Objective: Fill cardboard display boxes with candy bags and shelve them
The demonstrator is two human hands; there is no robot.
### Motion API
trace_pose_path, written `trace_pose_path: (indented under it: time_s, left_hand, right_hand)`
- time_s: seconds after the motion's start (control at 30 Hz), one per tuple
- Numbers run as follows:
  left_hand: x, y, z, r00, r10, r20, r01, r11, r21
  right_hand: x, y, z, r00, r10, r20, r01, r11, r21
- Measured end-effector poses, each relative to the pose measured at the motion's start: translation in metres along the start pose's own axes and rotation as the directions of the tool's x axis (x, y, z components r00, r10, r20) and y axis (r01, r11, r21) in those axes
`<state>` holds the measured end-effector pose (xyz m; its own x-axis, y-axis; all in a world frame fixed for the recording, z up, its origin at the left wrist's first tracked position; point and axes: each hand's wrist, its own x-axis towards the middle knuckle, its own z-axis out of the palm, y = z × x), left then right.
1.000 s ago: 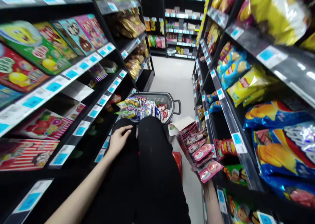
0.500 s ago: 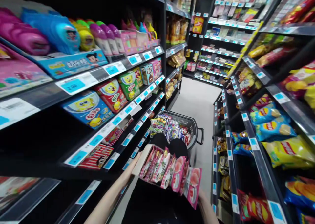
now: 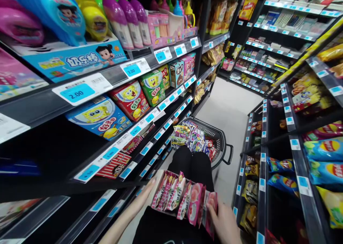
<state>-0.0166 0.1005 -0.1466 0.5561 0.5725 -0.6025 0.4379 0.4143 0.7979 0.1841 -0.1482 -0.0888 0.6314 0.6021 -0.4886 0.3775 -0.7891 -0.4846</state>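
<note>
An open cardboard box (image 3: 158,181) rests on my lap, tilted, with a row of pink-and-white snack packets (image 3: 175,194) standing in it. My left hand (image 3: 146,195) grips the left side of the box; its fingers are partly hidden behind the wall. At the right end, my right hand (image 3: 223,219) closes on a pink snack packet (image 3: 209,204), with the thumb on its front. Beyond my knees, a grey shopping basket (image 3: 221,136) on the floor contains several bagged snacks (image 3: 197,138).
On the left, shelves bear price tags (image 3: 77,92), SpongeBob snack boxes (image 3: 130,99) and purple-capped bottles (image 3: 122,20). Shelves of chip bags (image 3: 325,147) line the right side. The pale aisle floor (image 3: 230,97) runs between them to the back shelves (image 3: 268,54).
My view has swung left and closer to the left shelf. My right hand has come up over the end packet, which now sits closer against the row in the box.
</note>
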Motion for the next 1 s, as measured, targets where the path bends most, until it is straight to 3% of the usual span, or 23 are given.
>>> trace_pose_path:
  time_s: [0.1, 0.17, 0.27, 0.33, 0.4, 0.47, 0.5, 0.57, 0.6, 0.7, 0.77, 0.87, 0.93, 1.0]
  left_hand:
    - [-0.002, 0.013, -0.008, 1.000, -0.010, -0.011, 0.010, 0.997, 0.074]
    - [-0.002, 0.029, -0.015, 0.998, 0.047, -0.035, -0.039, 0.978, 0.207]
    - [-0.005, 0.064, -0.013, 0.962, 0.243, -0.123, -0.173, 0.893, 0.416]
    - [-0.012, 0.090, 0.003, 0.925, 0.358, -0.127, -0.266, 0.849, 0.456]
    - [-0.025, 0.114, 0.030, 0.904, 0.425, -0.038, -0.380, 0.843, 0.381]
    - [-0.040, 0.132, 0.063, 0.875, 0.462, 0.145, -0.482, 0.860, 0.169]
    - [-0.047, 0.138, 0.079, 0.829, 0.498, 0.254, -0.520, 0.854, 0.025]
    - [-0.058, 0.146, 0.106, 0.727, 0.520, 0.449, -0.475, 0.852, -0.219]
    - [-0.061, 0.148, 0.115, 0.709, 0.521, 0.474, -0.422, 0.853, -0.307]
    - [-0.065, 0.153, 0.130, 0.750, 0.519, 0.409, -0.343, 0.835, -0.429]
    - [-0.065, 0.156, 0.132, 0.774, 0.531, 0.345, -0.373, 0.823, -0.429]
    - [-0.066, 0.158, 0.131, 0.780, 0.527, 0.339, -0.408, 0.837, -0.365]
    - [-0.066, 0.158, 0.130, 0.797, 0.500, 0.340, -0.397, 0.857, -0.329]
    - [-0.067, 0.157, 0.131, 0.824, 0.474, 0.310, -0.387, 0.871, -0.304]
  right_hand:
    - [0.001, -0.005, 0.004, 0.998, 0.046, 0.034, -0.036, 0.971, -0.236]
    - [0.001, -0.002, -0.004, 0.999, 0.004, 0.041, 0.007, 0.963, -0.269]
    - [-0.006, 0.004, -0.032, 0.985, -0.160, 0.057, 0.169, 0.962, -0.214]
    - [-0.014, 0.002, -0.059, 0.945, -0.322, 0.054, 0.326, 0.940, -0.102]
    - [-0.022, -0.006, -0.087, 0.883, -0.470, 0.009, 0.468, 0.881, 0.072]
    - [-0.025, -0.016, -0.109, 0.856, -0.509, -0.089, 0.513, 0.817, 0.264]
    - [-0.024, -0.021, -0.117, 0.854, -0.496, -0.155, 0.516, 0.775, 0.365]
    - [-0.016, -0.031, -0.125, 0.875, -0.425, -0.233, 0.476, 0.659, 0.582]
    - [-0.012, -0.035, -0.125, 0.890, -0.390, -0.238, 0.439, 0.584, 0.683]
    - [-0.001, -0.046, -0.122, 0.932, -0.309, -0.187, 0.308, 0.411, 0.858]
    - [0.000, -0.049, -0.118, 0.954, -0.221, -0.204, 0.276, 0.373, 0.886]
    - [-0.004, -0.042, -0.110, 0.953, -0.150, -0.264, 0.301, 0.342, 0.890]
    - [-0.005, -0.031, -0.105, 0.915, -0.205, -0.347, 0.402, 0.409, 0.819]
    - [-0.002, -0.019, -0.104, 0.844, -0.324, -0.427, 0.536, 0.542, 0.647]
